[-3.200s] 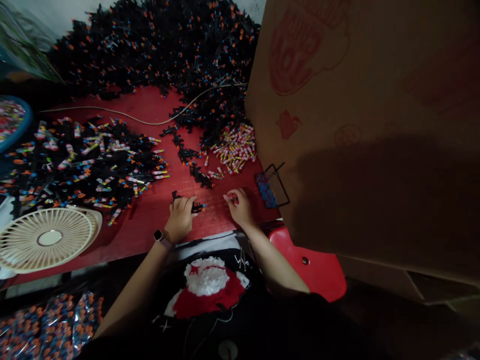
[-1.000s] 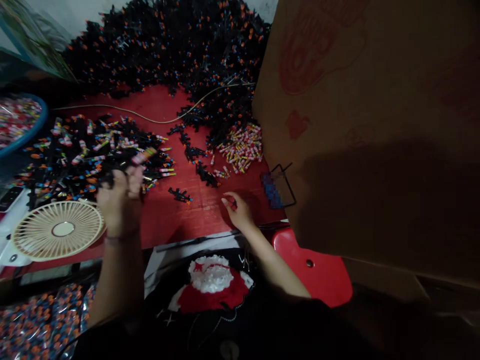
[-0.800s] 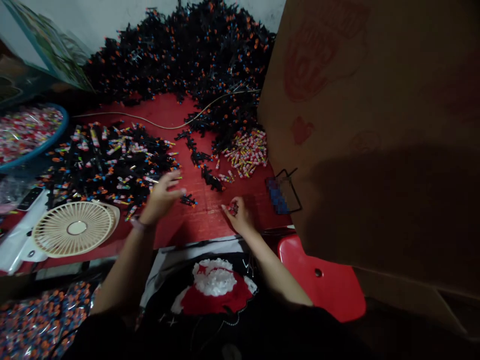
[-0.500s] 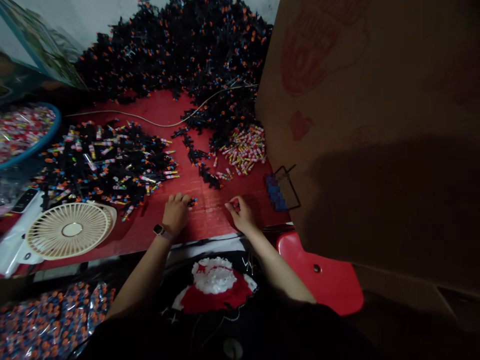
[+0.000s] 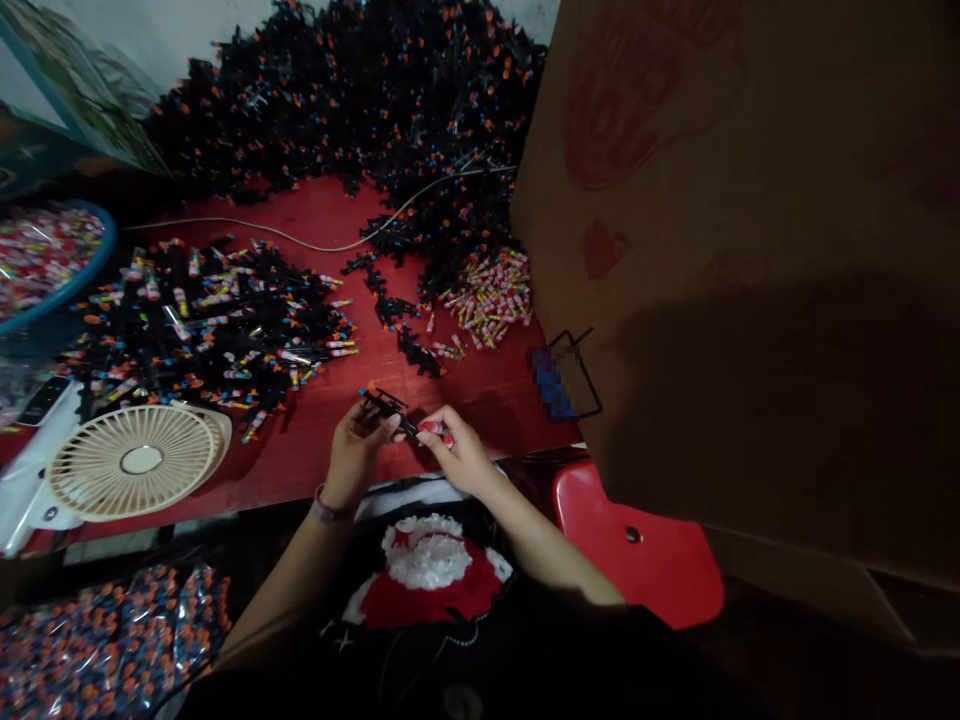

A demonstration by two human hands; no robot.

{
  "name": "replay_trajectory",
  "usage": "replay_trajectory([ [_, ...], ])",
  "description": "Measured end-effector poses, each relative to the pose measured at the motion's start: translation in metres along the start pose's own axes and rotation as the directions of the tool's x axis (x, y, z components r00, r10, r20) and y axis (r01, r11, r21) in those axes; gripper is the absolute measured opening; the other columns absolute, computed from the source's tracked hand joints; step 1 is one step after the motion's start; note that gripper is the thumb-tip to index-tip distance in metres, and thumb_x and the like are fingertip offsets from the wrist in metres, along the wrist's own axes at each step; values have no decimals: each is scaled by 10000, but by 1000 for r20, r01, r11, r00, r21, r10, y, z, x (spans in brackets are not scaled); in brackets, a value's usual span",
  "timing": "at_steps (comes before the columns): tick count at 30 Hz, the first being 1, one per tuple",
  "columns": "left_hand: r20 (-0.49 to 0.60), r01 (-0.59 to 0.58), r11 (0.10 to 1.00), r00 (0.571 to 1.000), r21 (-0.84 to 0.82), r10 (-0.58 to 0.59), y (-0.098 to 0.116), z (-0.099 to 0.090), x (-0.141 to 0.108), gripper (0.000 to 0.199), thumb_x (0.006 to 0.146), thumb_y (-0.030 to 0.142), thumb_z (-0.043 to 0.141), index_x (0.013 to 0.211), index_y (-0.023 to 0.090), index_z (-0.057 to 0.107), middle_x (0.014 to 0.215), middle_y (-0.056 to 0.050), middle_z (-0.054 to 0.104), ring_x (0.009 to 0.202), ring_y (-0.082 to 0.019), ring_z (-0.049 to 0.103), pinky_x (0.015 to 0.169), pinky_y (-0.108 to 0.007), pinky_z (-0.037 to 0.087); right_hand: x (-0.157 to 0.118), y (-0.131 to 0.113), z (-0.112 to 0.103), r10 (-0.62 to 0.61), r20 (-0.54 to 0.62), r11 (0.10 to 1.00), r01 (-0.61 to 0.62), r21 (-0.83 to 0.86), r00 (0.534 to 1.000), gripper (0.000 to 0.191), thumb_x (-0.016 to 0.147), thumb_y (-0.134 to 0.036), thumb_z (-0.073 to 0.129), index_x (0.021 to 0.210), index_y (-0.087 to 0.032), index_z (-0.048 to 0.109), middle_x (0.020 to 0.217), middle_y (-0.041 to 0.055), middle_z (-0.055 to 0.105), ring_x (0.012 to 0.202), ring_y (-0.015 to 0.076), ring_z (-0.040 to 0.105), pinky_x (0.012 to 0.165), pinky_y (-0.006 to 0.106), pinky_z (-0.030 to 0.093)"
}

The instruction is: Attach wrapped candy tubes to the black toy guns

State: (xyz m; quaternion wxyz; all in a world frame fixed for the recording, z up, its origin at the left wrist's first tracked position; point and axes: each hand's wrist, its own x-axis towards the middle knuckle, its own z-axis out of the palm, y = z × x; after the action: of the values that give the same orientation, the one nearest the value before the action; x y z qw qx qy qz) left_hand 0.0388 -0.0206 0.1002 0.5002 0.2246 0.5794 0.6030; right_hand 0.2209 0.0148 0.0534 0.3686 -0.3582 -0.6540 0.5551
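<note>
My left hand grips a black toy gun with orange and blue bits at its far left end. The thumb presses on its side, and its other end points down and right. Close against that end, my right hand pinches small red-and-white tubes. Whether a tube is fitted on the gun or only touching it, I cannot tell. Beyond both hands lies a short line of black toy guns. A heap of pink-and-yellow tubes sits to the right of it.
Toy guns with tubes on them spread over the left of the red table. A cream fan lies in front. A huge pile of black toy guns fills the back; a cardboard box walls off the right. A blue basin stands far left.
My left hand has turned over and lifted a toy gun from the table. My right hand has moved left with red tubes, bringing the two hands together.
</note>
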Motion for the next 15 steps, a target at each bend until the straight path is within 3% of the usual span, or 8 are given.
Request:
replay_trajectory([
  [5, -118, -83, 995, 990, -50, 77, 5, 4, -7, 575, 584, 481, 1071, 919, 160, 731, 881, -32, 786, 764, -168, 779, 752, -294, 704, -4, -8, -8, -66, 2, 994, 66, -83, 998, 210, 1047, -421, 684, 1129, -229, 657, 1013, 48, 767, 881, 197, 730, 820, 310, 582],
  [10, -128, -137, 991, 982, 1, 136, 4, 12, -16, 551, 647, 487, 1050, 965, 175, 725, 903, -34, 798, 731, -167, 789, 735, -283, 711, -6, -8, -8, -178, -1, 976, 176, -128, 984, 449, 1066, -346, 669, 1489, -221, 583, 1032, 65, 770, 888, 211, 745, 875, 347, 621],
  [15, -178, -187, 982, 967, -4, 183, 3, 19, -19, 551, 630, 490, 1057, 940, 191, 714, 884, -2, 768, 751, -156, 782, 722, -268, 714, -5, -12, -11, -289, 46, 927, 292, -235, 956, 419, 1091, -331, 632, 1505, -267, 649, 1233, 113, 796, 1069, 258, 771, 988, 406, 635],
])
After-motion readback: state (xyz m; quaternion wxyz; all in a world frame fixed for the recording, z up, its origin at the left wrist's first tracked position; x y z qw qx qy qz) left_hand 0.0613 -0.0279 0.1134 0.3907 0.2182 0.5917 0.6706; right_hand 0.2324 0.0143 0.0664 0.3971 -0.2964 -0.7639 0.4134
